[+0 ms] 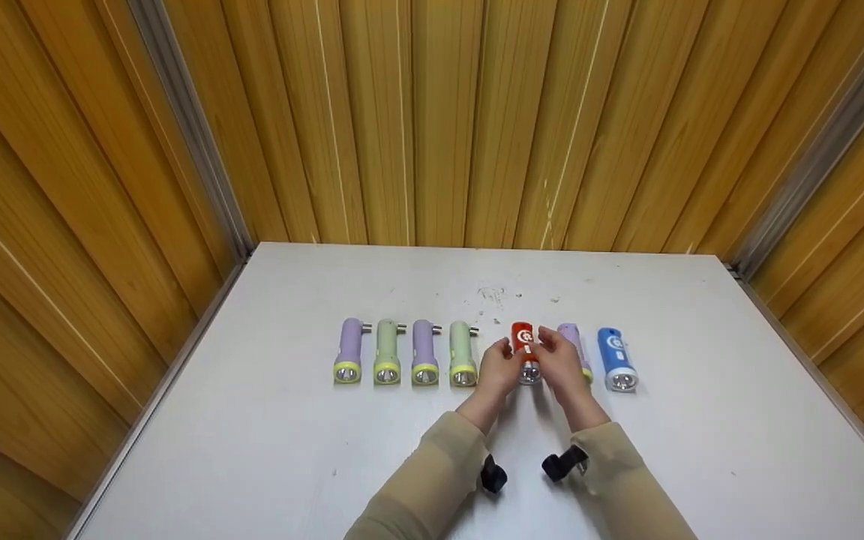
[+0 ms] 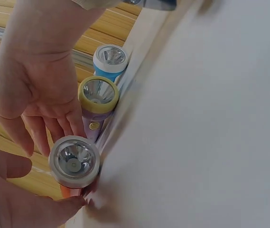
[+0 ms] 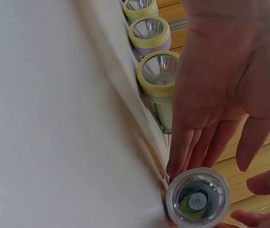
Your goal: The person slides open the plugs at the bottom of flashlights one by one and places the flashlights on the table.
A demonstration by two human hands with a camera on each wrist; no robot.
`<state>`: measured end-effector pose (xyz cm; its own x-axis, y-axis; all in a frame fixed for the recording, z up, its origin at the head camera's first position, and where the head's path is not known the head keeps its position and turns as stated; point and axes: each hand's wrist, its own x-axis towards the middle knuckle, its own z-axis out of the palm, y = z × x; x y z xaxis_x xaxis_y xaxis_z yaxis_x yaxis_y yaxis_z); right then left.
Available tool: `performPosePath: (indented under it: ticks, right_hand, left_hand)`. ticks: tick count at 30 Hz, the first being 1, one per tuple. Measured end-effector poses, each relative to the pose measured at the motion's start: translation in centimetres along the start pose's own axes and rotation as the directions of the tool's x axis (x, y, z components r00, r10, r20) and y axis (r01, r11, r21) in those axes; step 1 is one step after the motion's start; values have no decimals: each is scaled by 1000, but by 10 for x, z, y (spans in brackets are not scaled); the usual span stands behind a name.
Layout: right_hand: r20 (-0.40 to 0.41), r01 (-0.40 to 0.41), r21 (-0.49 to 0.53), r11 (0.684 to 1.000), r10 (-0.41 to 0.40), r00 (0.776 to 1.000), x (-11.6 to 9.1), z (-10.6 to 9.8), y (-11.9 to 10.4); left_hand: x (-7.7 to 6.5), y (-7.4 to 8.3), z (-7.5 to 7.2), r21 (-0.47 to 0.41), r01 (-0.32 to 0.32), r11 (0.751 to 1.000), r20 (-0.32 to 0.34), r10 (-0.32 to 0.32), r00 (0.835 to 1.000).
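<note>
A red flashlight (image 1: 522,331) with a clear lens lies on the white table (image 1: 289,450), its lens end toward me. My left hand (image 1: 500,369) is at its left side and my right hand (image 1: 561,364) at its right side. Both hands have fairly straight fingers beside the flashlight, fingertips right at its body. In the left wrist view its round lens (image 2: 74,162) sits between the two hands. A purple flashlight (image 1: 570,332) lies partly hidden under my right hand, and a blue flashlight (image 1: 615,352) lies farther right.
Left of my hands, a green flashlight (image 1: 461,345), a purple flashlight (image 1: 423,346), another green flashlight (image 1: 387,346) and another purple flashlight (image 1: 350,345) lie in a row. Wood-patterned walls (image 1: 439,127) enclose the table's back and sides. Dark specks (image 1: 490,294) mark the tabletop behind the row.
</note>
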<state>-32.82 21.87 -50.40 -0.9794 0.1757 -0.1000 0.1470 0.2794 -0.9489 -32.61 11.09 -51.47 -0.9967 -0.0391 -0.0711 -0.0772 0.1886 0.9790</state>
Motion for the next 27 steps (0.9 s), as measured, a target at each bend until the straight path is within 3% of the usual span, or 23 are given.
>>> performPosePath:
  ticks: [8, 18, 27]
  right_hand:
    - [35, -31, -35, 999, 33, 999, 2, 4, 6]
    - [1, 14, -33, 999, -14, 1000, 1, 8, 10]
    - [28, -17, -15, 1000, 17, 999, 1, 7, 12]
  left_hand:
    - [5, -6, 2, -77, 2, 997, 3, -2, 1000]
    - [6, -11, 3, -120, -45, 992, 35, 50, 998]
    - [3, -12, -1, -164, -13, 986, 50, 21, 999]
